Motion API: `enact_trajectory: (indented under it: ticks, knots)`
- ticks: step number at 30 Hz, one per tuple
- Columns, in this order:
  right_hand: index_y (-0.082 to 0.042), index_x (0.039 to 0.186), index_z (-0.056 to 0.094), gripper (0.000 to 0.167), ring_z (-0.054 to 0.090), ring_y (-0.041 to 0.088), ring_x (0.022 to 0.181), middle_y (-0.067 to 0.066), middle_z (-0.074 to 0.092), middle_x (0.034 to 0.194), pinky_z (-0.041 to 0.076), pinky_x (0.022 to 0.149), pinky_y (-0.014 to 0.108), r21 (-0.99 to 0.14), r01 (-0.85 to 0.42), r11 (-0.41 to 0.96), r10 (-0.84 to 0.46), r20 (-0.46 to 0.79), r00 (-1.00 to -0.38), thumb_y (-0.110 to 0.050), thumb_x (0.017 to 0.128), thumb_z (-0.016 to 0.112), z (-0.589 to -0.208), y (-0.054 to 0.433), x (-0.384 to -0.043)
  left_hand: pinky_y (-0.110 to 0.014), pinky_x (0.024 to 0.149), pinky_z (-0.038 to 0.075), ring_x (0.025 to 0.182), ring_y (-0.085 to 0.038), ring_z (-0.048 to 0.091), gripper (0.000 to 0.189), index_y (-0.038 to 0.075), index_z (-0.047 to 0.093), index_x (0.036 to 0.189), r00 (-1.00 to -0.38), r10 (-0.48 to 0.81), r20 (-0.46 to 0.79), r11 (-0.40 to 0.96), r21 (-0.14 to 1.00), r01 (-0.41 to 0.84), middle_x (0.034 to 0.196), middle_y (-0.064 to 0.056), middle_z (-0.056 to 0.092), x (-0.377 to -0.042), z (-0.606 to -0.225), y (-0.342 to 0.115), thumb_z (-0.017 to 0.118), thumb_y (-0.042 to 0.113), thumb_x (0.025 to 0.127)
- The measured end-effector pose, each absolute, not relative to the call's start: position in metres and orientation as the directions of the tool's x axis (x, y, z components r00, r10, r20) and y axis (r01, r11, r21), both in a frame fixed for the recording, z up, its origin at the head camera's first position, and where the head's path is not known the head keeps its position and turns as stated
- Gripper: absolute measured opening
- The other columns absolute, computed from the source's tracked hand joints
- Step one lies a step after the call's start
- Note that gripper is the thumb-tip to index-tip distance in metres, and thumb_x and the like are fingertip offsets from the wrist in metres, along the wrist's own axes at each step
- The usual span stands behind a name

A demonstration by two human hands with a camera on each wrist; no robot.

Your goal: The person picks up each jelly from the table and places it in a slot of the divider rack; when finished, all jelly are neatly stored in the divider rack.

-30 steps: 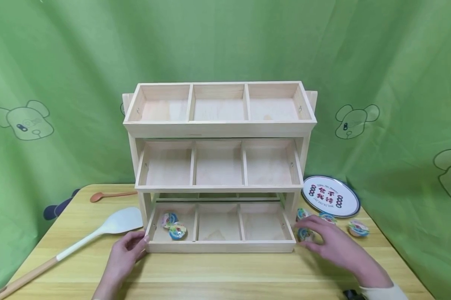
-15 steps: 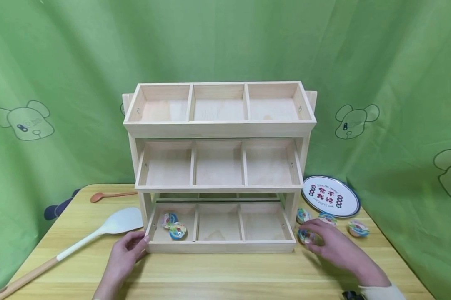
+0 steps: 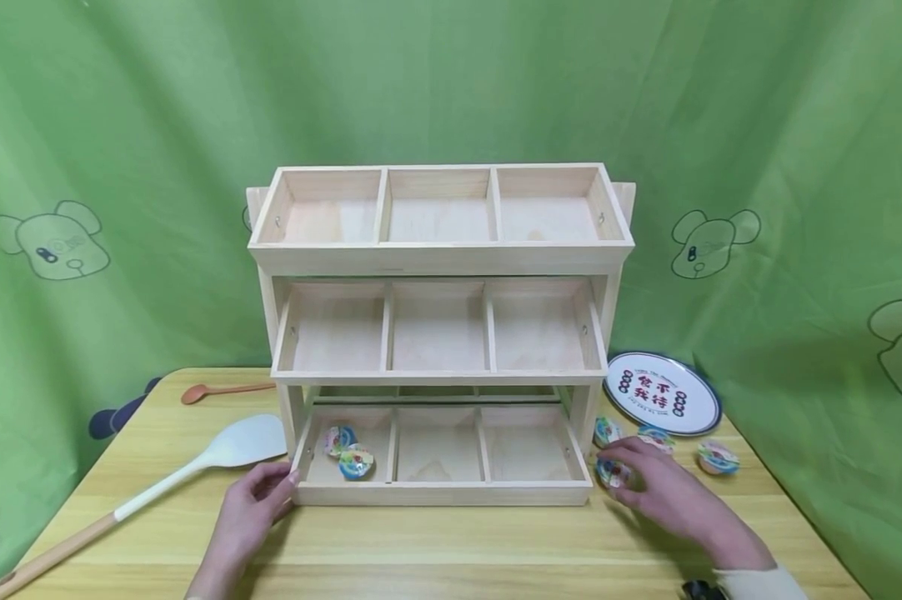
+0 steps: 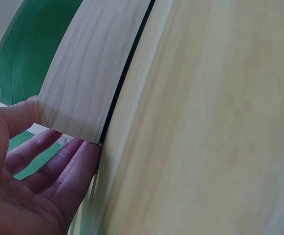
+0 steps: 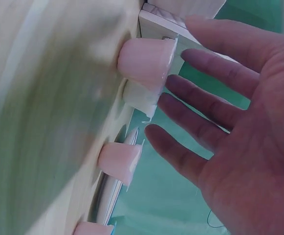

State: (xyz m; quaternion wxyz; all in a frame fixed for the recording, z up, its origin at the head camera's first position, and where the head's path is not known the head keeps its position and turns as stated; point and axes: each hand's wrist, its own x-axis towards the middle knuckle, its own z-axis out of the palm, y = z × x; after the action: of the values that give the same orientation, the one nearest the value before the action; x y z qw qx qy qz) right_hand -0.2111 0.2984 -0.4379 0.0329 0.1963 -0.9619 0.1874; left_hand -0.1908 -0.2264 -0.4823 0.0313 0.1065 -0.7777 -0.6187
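Observation:
A three-tier pale wooden rack (image 3: 439, 260) stands on the table, each tier split into three compartments. Two small jelly cups (image 3: 356, 461) lie in the bottom tier's left compartment. At that tier's left front corner, my left hand (image 3: 250, 507) touches the wood with its thumb and fingertips. The left wrist view shows those fingers fairly straight against the board's end (image 4: 80, 73). My right hand (image 3: 664, 492) hovers right of the rack beside a jelly cup (image 3: 612, 472), partly covering the cups there. In the right wrist view its fingers are spread, close to a pink jelly cup (image 5: 146, 59), holding nothing.
More jelly cups (image 3: 717, 457) stand on the table at the right, before an oval plate (image 3: 661, 392) with a blue rim. Left of the rack lie a white spatula (image 3: 244, 442) and a small wooden spoon (image 3: 196, 394). A green curtain (image 3: 451, 83) hangs behind.
My right hand has drawn slightly away from the rack's right end, its fingertips shifting right. The left hand, rack and jelly cups stay in place.

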Motion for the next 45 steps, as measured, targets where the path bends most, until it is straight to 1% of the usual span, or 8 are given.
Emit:
enact_trajectory:
  ticks: [6,13,19,23,29,34,39,45]
  knots:
    - [-0.003,0.121,0.065,0.046,0.054,0.045,0.112,0.025,0.054,0.128,0.047,0.094,0.065,-0.337,-0.372,0.865,-0.362,0.095,-0.927,-0.017,0.079,0.080,-0.438,0.294,-0.214,-0.029,0.085,0.059,0.101,-0.024,0.060,0.037,-0.009,0.055,0.126,-0.976,-0.202,-0.085,0.205,0.970,-0.127,0.117,-0.022,0.059,-0.191,-0.483,-0.227,0.065,0.010,0.095]
    - [-0.003,0.118,0.066,0.041,0.059,0.038,0.106,0.016,0.059,0.120,0.051,0.092,0.061,-0.337,-0.383,0.860,-0.366,0.113,-0.924,-0.009,0.079,0.078,-0.440,0.295,-0.216,-0.029,0.084,0.059,0.100,-0.023,0.061,0.036,-0.009,0.056,0.125,-0.975,-0.208,-0.079,0.207,0.971,-0.123,0.116,-0.021,0.060,-0.190,-0.482,-0.226,0.066,0.009,0.095]
    - [-0.002,0.119,0.066,0.042,0.059,0.039,0.104,0.019,0.058,0.120,0.051,0.090,0.061,-0.327,-0.362,0.873,-0.348,0.101,-0.932,-0.011,0.079,0.078,-0.435,0.295,-0.213,-0.029,0.085,0.059,0.102,-0.024,0.060,0.037,-0.009,0.056,0.126,-0.976,-0.204,-0.082,0.205,0.971,-0.124,0.117,-0.022,0.059,-0.191,-0.482,-0.226,0.065,0.009,0.095]
    - [-0.002,0.119,0.066,0.044,0.057,0.041,0.107,0.021,0.058,0.122,0.049,0.092,0.063,-0.318,-0.368,0.874,-0.348,0.120,-0.930,-0.011,0.079,0.079,-0.430,0.295,-0.211,-0.029,0.085,0.059,0.101,-0.024,0.060,0.037,-0.009,0.055,0.126,-0.976,-0.203,-0.080,0.208,0.970,-0.123,0.117,-0.022,0.059,-0.191,-0.482,-0.226,0.065,0.010,0.095]
    - [-0.003,0.121,0.066,0.045,0.057,0.042,0.107,0.021,0.058,0.121,0.049,0.091,0.064,-0.312,-0.382,0.870,-0.352,0.149,-0.924,-0.013,0.079,0.080,-0.422,0.292,-0.206,-0.029,0.085,0.058,0.101,-0.024,0.060,0.036,-0.010,0.055,0.125,-0.976,-0.202,-0.080,0.207,0.971,-0.123,0.116,-0.022,0.059,-0.191,-0.483,-0.226,0.065,0.009,0.096]
    - [-0.004,0.121,0.065,0.046,0.059,0.037,0.104,0.018,0.060,0.119,0.052,0.089,0.060,-0.298,-0.397,0.868,-0.358,0.177,-0.917,-0.012,0.078,0.081,-0.416,0.289,-0.202,-0.028,0.086,0.058,0.101,-0.024,0.061,0.035,-0.011,0.056,0.124,-0.976,-0.202,-0.082,0.200,0.972,-0.123,0.117,-0.022,0.058,-0.190,-0.483,-0.226,0.065,0.009,0.096]
    - [-0.004,0.119,0.066,0.043,0.061,0.031,0.100,0.012,0.061,0.115,0.055,0.086,0.056,-0.293,-0.423,0.857,-0.377,0.203,-0.904,-0.012,0.079,0.080,-0.410,0.285,-0.198,-0.028,0.085,0.058,0.099,-0.023,0.060,0.035,-0.010,0.057,0.123,-0.975,-0.205,-0.084,0.205,0.971,-0.127,0.115,-0.021,0.059,-0.190,-0.482,-0.225,0.065,0.009,0.096]
    - [-0.007,0.118,0.067,0.040,0.062,0.029,0.098,0.009,0.061,0.116,0.057,0.085,0.054,-0.288,-0.463,0.838,-0.407,0.235,-0.883,-0.012,0.080,0.080,-0.404,0.278,-0.195,-0.028,0.085,0.058,0.097,-0.022,0.060,0.035,-0.011,0.057,0.123,-0.974,-0.208,-0.092,0.192,0.972,-0.133,0.113,-0.021,0.059,-0.190,-0.482,-0.225,0.065,0.008,0.095]
